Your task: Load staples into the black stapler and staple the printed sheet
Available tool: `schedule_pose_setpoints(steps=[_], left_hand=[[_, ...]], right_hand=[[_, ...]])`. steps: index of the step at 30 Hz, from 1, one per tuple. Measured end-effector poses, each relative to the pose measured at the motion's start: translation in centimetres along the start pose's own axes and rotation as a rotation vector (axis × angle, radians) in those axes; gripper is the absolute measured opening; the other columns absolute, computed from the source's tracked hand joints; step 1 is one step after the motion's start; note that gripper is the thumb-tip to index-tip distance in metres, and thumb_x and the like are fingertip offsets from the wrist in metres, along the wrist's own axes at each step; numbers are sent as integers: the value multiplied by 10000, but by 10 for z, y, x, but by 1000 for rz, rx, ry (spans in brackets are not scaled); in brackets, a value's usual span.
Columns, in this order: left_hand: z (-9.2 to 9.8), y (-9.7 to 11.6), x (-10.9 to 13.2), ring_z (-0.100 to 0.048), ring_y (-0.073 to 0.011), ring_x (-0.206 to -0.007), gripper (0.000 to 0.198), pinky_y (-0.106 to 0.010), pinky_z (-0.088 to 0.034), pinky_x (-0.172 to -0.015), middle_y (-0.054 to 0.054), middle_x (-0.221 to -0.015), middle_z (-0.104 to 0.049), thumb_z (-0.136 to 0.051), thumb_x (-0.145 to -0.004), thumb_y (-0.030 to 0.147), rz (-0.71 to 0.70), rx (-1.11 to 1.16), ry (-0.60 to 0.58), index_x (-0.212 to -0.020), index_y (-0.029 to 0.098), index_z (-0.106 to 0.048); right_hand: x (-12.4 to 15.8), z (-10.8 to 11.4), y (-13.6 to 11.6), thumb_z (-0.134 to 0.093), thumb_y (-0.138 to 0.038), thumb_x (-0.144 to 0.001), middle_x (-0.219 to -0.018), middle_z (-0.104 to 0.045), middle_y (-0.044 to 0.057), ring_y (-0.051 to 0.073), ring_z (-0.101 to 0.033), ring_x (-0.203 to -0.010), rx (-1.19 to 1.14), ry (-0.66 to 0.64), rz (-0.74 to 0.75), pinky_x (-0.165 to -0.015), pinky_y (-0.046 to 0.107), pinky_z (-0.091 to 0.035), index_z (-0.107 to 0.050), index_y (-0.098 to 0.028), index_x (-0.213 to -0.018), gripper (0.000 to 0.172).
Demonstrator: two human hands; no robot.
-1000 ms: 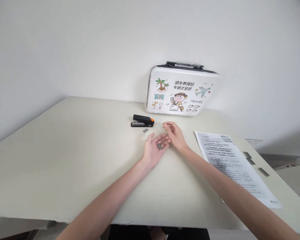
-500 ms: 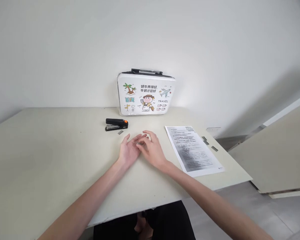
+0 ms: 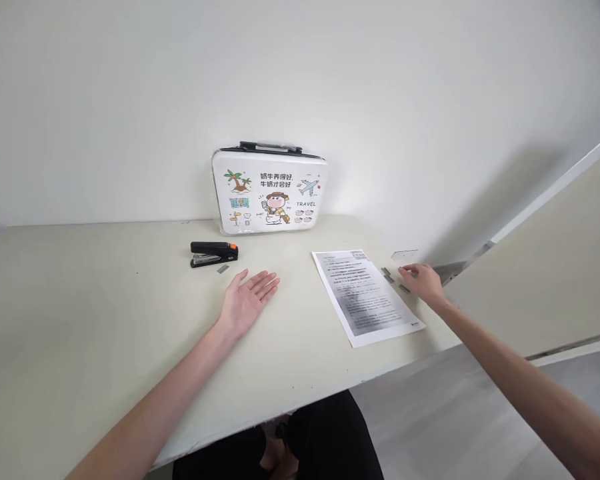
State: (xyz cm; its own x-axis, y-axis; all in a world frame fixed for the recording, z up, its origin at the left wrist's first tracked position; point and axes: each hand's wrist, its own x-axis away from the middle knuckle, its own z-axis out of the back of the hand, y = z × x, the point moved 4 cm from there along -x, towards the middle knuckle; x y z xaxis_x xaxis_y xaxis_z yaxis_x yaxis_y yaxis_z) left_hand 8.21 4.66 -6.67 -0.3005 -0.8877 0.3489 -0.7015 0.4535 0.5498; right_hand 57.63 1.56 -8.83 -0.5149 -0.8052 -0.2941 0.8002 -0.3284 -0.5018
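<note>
My left hand lies palm up above the table, fingers stretched out, with nothing in it. Just beyond its fingertips are a small grey staple strip and a black stapler with an orange end, its jaw partly raised. At the right side of the table, my right hand is closed with fingertips pressed together. Whatever may be between them cannot be made out. Right by those fingertips lie several grey staple strips, to the right of a printed sheet of paper.
A white case with cartoon prints and a black handle stands against the wall at the back. The table's right edge runs close to my right hand. Beyond it is a pale panel.
My right hand has left my left palm and moved far right to the staple strips. My left hand has stayed palm up and opened out flatter. The view has turned slightly right.
</note>
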Motion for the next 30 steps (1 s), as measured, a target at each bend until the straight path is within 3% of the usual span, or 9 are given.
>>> schedule_pose_setpoints(steps=[5, 11, 13, 15, 18, 21, 24, 27, 30], left_hand=[[4, 4, -3, -739, -240, -883, 262, -352, -630, -812, -162, -969, -725, -550, -987, 290, 4, 8, 13, -1106, 95, -679], [5, 5, -4, -661, -196, -721, 251, -320, -595, -682, -107, -843, -648, -539, -993, 284, 8, 17, -31, -1055, 82, -675], [4, 6, -5, -650, -197, -718, 248, -320, -588, -675, -103, -833, -634, -541, -992, 285, 7, 8, -32, -1035, 83, -679], [4, 6, -5, -639, -195, -717, 249, -318, -580, -678, -100, -826, -628, -539, -993, 288, 5, -4, -30, -1013, 88, -687], [2, 4, -6, -622, -187, -710, 269, -305, -557, -690, -91, -809, -627, -536, -1000, 301, -24, -84, -42, -957, 97, -708], [-4, -1, -1, -600, -181, -700, 234, -282, -517, -697, -80, -800, -651, -602, -986, 299, -120, -320, -105, -904, 121, -730], [-12, -8, 9, -620, -212, -826, 123, -259, -499, -767, -83, -849, -692, -707, -931, 243, -251, -592, -168, -843, 170, -753], [-22, -14, 19, -604, -284, -1119, 71, -297, -490, -973, -92, -981, -724, -809, -822, 165, -386, -828, -251, -819, 226, -773], [-26, -14, 26, -493, -329, -1372, 231, -403, -303, -1234, -92, -1194, -728, -862, -751, 143, -531, -1043, -376, -936, 264, -795]], right_hand=[[0, -10, 15, -683, -479, -803, -1056, -779, 170, 327, -712, -1000, -20, -46, -57, -898, 403, -519, -821, -182, -914, 345], [17, 2, 3, -414, -451, -974, -1187, -756, 213, 330, -707, -1083, -55, 50, -59, -951, 433, -522, -750, -124, -1180, 513], [36, 7, -9, -449, -457, -976, -1259, -740, 183, 319, -700, -1128, -76, 25, 31, -976, 430, -532, -740, -172, -1203, 467], [63, 7, -28, -485, -493, -991, -1365, -703, 141, 321, -668, -1233, -115, -72, 224, -1022, 449, -540, -728, -240, -1241, 432], [110, 1, -59, -499, -536, -1024, -1581, -545, 61, 328, -456, -1500, -97, -283, 511, -1215, 564, -400, -633, -320, -1432, 480], [148, -4, -82, -511, -518, -1041, -1685, -388, -1, 323, -286, -1592, -54, -410, 619, -1271, 628, -297, -488, -389, -1565, 540], [176, -6, -108, -525, -483, -1049, -1690, -372, -6, 334, -308, -1581, -64, -425, 675, -1252, 656, -320, -452, -416, -1580, 540], [206, -9, -146, -544, -450, -1050, -1670, -412, 9, 342, -362, -1557, -109, -415, 742, -1234, 646, -364, -496, -405, -1558, 513], [238, -16, -194, -563, -457, -1040, -1648, -450, 79, 362, -409, -1528, -134, -396, 798, -1220, 632, -387, -579, -330, -1513, 490]])
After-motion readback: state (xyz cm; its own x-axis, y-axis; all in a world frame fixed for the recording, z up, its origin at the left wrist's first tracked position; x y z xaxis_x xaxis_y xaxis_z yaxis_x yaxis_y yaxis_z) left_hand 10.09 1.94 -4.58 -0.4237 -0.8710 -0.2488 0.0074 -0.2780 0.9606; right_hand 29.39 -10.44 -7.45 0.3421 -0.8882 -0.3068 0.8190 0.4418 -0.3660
